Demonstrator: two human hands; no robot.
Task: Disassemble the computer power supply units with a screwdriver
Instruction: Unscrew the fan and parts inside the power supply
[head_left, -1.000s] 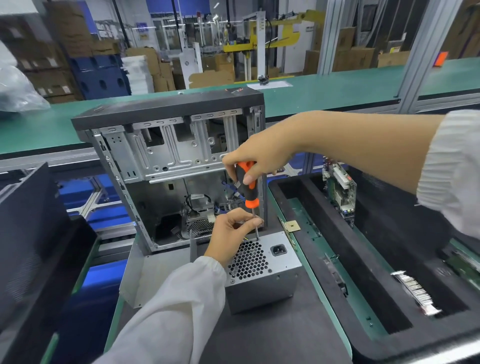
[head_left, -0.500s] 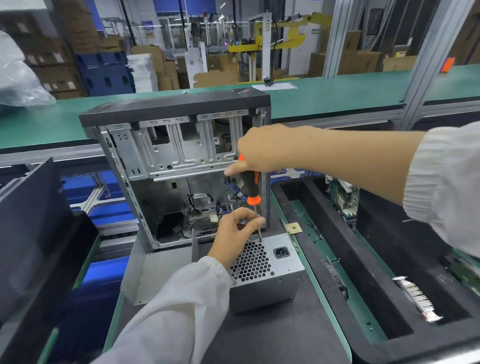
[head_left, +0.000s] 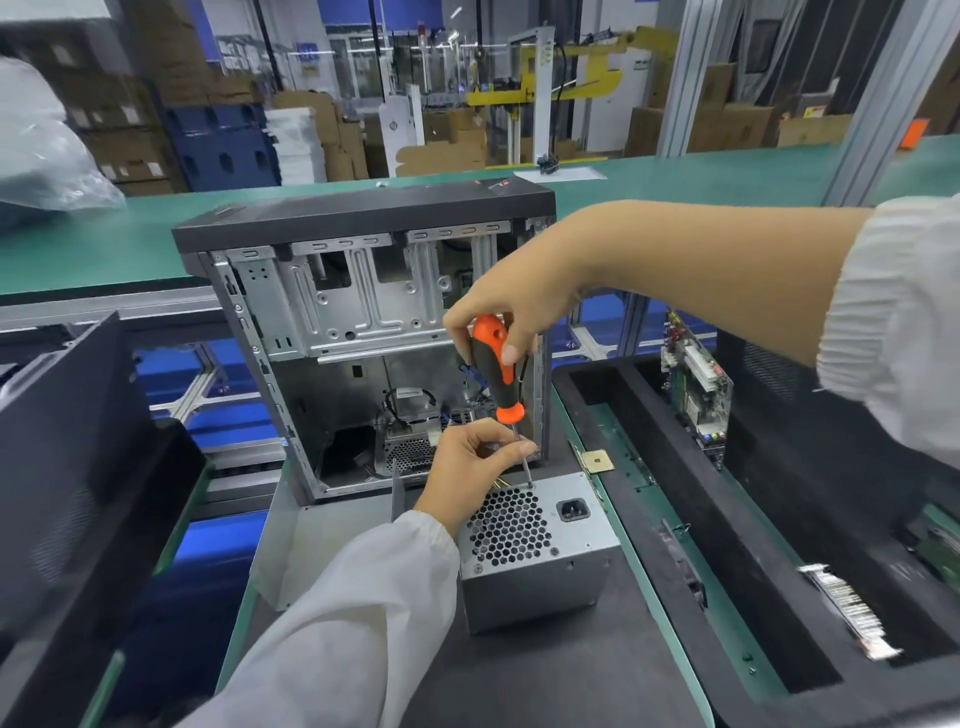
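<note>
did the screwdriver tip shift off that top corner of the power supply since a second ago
No. The screwdriver tip stays at the same top corner of the power supply, just above the honeycomb grille.

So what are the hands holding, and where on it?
Right hand grips the screwdriver by its handle top; left hand pinches its metal shaft.
</note>
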